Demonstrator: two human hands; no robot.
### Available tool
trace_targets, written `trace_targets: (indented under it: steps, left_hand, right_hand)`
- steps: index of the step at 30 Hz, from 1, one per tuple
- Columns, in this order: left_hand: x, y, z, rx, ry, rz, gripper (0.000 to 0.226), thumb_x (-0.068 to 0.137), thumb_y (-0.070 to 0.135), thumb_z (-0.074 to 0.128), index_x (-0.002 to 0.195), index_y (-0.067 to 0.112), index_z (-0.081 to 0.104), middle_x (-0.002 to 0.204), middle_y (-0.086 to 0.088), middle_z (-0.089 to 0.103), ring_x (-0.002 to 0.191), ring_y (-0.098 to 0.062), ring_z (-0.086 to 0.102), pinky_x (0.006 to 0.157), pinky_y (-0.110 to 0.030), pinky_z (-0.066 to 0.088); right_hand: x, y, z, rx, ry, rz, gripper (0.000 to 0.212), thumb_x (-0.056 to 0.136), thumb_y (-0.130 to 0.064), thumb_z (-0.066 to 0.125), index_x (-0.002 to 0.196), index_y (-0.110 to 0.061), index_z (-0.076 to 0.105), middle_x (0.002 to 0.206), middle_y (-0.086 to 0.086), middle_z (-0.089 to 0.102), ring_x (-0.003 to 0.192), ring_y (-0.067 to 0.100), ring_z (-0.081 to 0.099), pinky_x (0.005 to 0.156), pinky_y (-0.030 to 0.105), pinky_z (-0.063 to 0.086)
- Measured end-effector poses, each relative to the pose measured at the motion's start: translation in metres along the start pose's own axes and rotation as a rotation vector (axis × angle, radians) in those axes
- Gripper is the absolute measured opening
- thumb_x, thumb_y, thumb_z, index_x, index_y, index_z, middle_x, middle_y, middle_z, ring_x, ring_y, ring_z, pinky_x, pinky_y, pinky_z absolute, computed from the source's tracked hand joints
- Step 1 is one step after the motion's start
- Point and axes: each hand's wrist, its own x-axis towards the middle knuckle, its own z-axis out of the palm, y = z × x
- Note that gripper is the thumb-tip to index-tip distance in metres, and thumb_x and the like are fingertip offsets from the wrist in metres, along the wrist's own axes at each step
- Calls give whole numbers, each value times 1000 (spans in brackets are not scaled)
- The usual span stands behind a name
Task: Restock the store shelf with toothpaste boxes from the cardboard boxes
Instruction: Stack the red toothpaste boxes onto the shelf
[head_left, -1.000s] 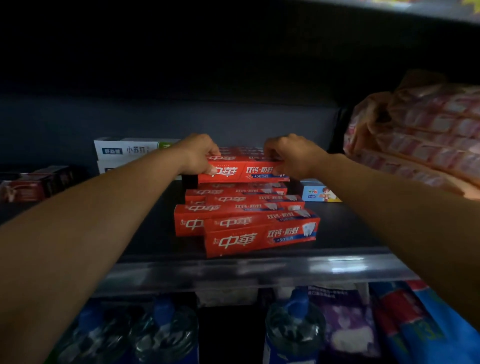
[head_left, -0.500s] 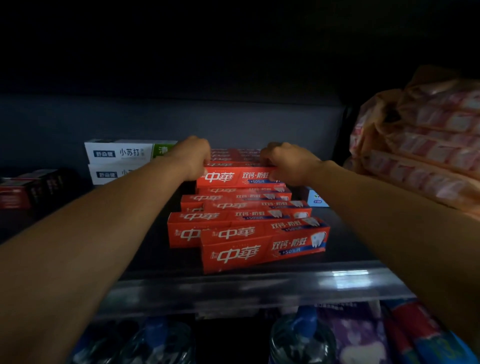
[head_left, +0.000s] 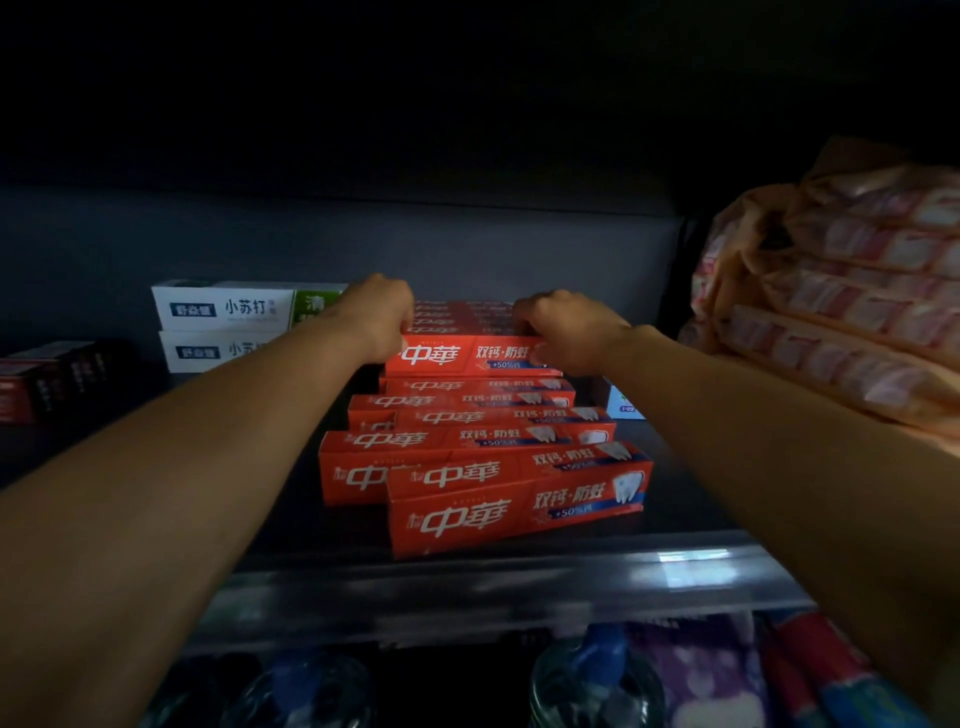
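Note:
Several red toothpaste boxes lie stacked in rows on the dark shelf (head_left: 467, 582). Both my hands reach to the back stack. My left hand (head_left: 379, 317) grips the left end of the top red box (head_left: 462, 356), and my right hand (head_left: 571, 332) grips its right end. That box rests on the red boxes below it. More red boxes sit behind it, partly hidden by my hands. The front red box (head_left: 514, 499) lies slightly askew near the shelf edge. No cardboard box is in view.
White and green toothpaste boxes (head_left: 234, 325) stand at the back left, dark boxes (head_left: 57, 379) at far left. A small blue box (head_left: 621, 405) sits behind my right arm. Pink wrapped packs (head_left: 852, 306) fill the right. Water bottles (head_left: 592, 686) stand on the shelf below.
Both hands have pushed the top red box farther back and lower onto the rear stack. The camera has moved closer and tilted slightly up.

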Motion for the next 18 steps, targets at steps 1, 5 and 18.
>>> trace_targets:
  steps: [1,5,18]
  left_hand:
    - [-2,2,-2,1,-5,6,20,85,16,69,102,8,69,100,-9,66,91,-22,62,80,-34,49]
    - [-11,11,-13,2,-15,34,18,84,18,71,100,10,69,97,-7,66,88,-22,62,76,-34,50]
    - [-116,76,-72,64,48,198,26,76,18,71,102,17,70,100,-6,67,90,-26,63,79,-40,56]
  right_hand:
    - [-1,-1,-1,-9,-1,-7,39,86,-27,66,121,-20,51,118,2,59,101,19,58,83,35,49]
    - [-13,-6,-9,-52,32,-7,44,85,-29,66,125,-19,49,120,3,59,104,22,58,85,39,51]
    - [-114,-60,-73,-89,118,-51,34,86,-28,63,117,-19,52,117,3,59,104,26,58,72,30,38]
